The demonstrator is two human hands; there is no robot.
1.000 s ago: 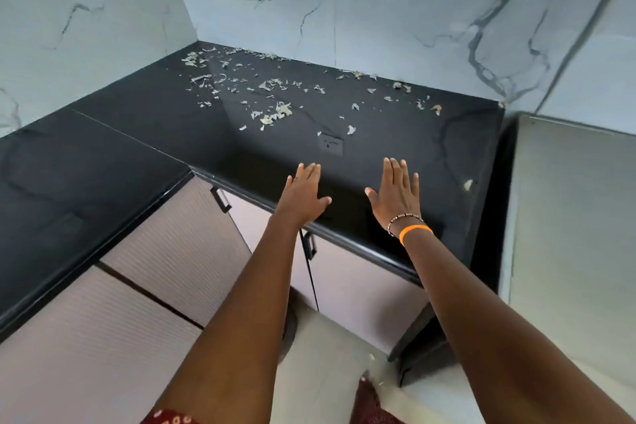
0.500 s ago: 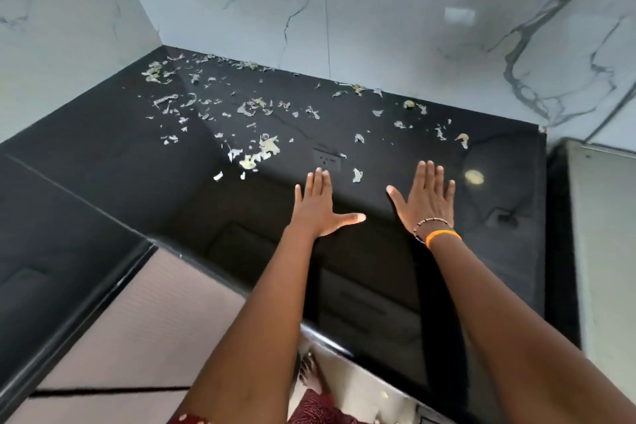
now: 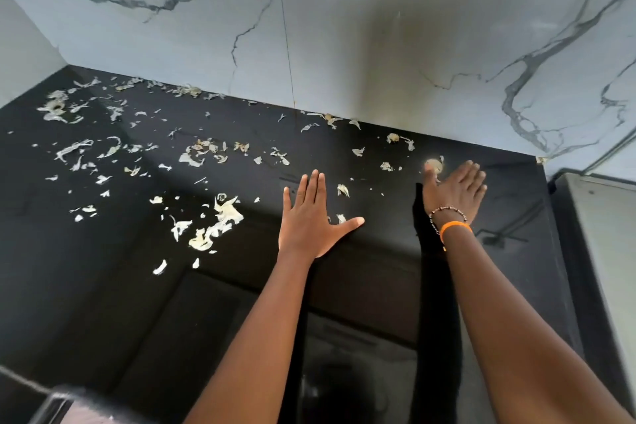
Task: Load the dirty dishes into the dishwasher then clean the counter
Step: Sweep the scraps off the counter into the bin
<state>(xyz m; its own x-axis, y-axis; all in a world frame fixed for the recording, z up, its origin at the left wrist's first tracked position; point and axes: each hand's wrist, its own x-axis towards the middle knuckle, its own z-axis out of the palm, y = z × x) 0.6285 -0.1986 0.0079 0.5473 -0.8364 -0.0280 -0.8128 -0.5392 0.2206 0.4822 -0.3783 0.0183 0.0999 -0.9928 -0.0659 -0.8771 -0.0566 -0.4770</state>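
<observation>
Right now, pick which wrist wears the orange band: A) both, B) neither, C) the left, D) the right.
D: the orange band sits on the right hand's wrist beside a beaded bracelet, while the left hand's wrist is bare.

The near part of the black worktop (image 3: 103, 303) lies bare, so a hand can slide there freely. Pale peel scraps (image 3: 213, 224) are scattered over the far left part and along the back edge. The marble wall (image 3: 378, 45) closes the back edge, and a grey appliance (image 3: 599, 251) stands against the right edge.
</observation>
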